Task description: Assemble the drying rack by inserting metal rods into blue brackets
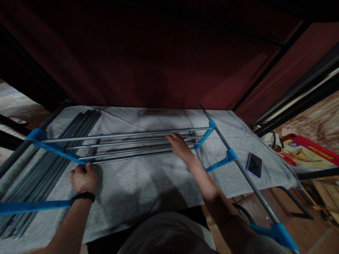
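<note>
A partly built rack of grey metal tubes and blue plastic brackets lies across a grey cloth. Several thin metal tubes point(127, 134) run between a left blue bracket point(59, 150) and a right blue bracket point(203, 138). My left hand point(83, 179), with a dark band at the wrist, is closed at the near end of the left bracket, where the front tube meets it. My right hand point(179, 146) curls over the front tubes close to their right ends; its thumb is mostly hidden. A lower blue bracket point(221, 163) juts from the right upright pole point(245, 171).
Several loose grey tubes point(39, 183) lie on the cloth point(137, 183) at left. A phone point(254, 165) rests at right. Beyond the table edge are a red and yellow package point(307, 151) and a chair point(275, 204). A dark red panel point(159, 63) stands behind.
</note>
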Demonstrator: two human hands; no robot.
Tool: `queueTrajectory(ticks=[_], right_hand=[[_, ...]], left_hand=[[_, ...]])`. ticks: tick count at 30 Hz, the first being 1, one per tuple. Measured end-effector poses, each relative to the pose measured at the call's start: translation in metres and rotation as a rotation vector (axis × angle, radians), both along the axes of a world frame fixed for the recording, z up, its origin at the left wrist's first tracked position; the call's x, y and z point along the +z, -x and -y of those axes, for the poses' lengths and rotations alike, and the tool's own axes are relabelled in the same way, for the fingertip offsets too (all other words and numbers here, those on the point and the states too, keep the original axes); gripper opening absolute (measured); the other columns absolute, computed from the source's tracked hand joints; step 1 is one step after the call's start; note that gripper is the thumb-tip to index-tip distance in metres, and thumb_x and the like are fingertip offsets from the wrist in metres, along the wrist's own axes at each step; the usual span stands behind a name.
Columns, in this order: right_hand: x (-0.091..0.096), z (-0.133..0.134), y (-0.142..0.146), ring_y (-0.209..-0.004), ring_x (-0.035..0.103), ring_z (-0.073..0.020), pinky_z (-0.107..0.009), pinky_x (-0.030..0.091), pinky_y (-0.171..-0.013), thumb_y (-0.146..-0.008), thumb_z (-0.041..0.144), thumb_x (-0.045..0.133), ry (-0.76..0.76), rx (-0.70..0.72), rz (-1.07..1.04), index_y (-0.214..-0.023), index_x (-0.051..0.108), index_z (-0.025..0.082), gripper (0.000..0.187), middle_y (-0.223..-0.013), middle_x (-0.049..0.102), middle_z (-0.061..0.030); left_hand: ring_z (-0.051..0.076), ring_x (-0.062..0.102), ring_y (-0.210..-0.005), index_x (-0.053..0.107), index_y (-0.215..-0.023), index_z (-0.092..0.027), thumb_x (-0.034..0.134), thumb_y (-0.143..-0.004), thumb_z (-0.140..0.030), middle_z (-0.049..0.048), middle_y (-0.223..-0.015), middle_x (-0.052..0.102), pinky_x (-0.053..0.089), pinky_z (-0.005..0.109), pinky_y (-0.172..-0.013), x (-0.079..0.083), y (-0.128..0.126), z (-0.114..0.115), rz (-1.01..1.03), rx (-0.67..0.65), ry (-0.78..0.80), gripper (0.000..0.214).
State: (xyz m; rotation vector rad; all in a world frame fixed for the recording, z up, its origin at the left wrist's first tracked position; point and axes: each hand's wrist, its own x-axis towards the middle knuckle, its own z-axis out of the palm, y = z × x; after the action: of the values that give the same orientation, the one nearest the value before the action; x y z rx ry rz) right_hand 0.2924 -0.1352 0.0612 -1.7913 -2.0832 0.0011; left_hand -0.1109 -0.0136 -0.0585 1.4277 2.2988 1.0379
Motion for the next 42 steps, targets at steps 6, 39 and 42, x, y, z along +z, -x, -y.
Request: queueTrajectory(ticks=[6, 39, 42], right_hand=[[0.006, 0.003, 0.001, -0.112, 0.053, -0.0217, -0.038, 0.043, -0.102, -0.089, -0.003, 0.035, 0.002, 0.018, 0.001, -0.126, 0.061, 0.019, 0.050, -0.119, 0.060, -0.0098], [-0.016, 0.004, -0.017, -0.108, 0.059, -0.0238, -0.037, 0.046, -0.096, -0.086, -0.001, 0.037, -0.027, 0.068, 0.089, -0.126, 0.062, 0.017, 0.051, -0.116, 0.064, -0.0114], [-0.015, 0.004, -0.017, -0.107, 0.059, -0.0235, -0.037, 0.046, -0.095, -0.084, -0.002, 0.039, -0.036, 0.069, 0.086, -0.125, 0.063, 0.017, 0.052, -0.115, 0.065, -0.0109]], left_hand=[[0.020, 0.030, -0.076, 0.038, -0.073, -0.025, 0.053, -0.077, -0.042, -0.0016, -0.076, 0.027, 0.041, 0.042, -0.091, -0.001, 0.000, 0.001, -0.016, -0.008, 0.008, 0.024], [0.023, 0.061, -0.112, 0.058, -0.120, -0.021, 0.064, -0.074, -0.024, 0.0094, -0.119, 0.063, 0.046, 0.037, -0.101, 0.020, -0.004, -0.019, 0.524, -0.075, -0.518, 0.047], [0.021, 0.063, -0.104, 0.062, -0.111, -0.019, 0.064, -0.079, -0.032, 0.0077, -0.110, 0.067, 0.049, 0.035, -0.098, 0.036, -0.004, -0.027, 0.596, -0.148, -0.547, 0.034]])
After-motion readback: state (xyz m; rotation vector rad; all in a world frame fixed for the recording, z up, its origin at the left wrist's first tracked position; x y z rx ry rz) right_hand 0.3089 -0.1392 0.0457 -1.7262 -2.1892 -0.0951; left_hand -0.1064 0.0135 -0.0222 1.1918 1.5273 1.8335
